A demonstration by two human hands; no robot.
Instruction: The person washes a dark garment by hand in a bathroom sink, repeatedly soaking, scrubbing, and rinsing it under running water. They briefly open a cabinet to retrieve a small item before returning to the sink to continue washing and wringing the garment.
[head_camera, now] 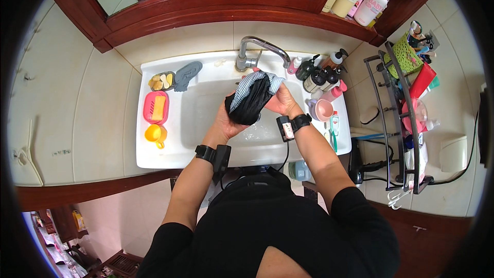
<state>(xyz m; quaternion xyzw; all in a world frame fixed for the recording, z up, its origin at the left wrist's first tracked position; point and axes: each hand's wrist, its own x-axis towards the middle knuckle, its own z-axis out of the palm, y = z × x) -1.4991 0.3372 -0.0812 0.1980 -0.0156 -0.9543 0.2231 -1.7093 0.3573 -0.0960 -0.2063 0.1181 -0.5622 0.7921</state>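
Above the basin of a white ceramic sink (208, 123), both hands hold a bunched cloth item (252, 102), black with a blue-and-white striped part. My left hand (229, 121) grips its lower left side, with the fingers partly hidden by the cloth. At its right side, my right hand (282, 100) holds the striped edge between thumb and fingers. The chrome faucet (244, 56) stands just behind the cloth, its spout turned to the right. Beneath the hands a little water shows in the basin.
On the left rim lie a grey cloth (188, 75), a dish of soap pieces (161, 82), a pink soap dish (145, 108) and a yellow cup (154, 134). Pump bottles (306, 70), a pink cup (322, 110) and a green toothbrush (333, 139) crowd the right. A black rack (397, 123) hangs beyond.
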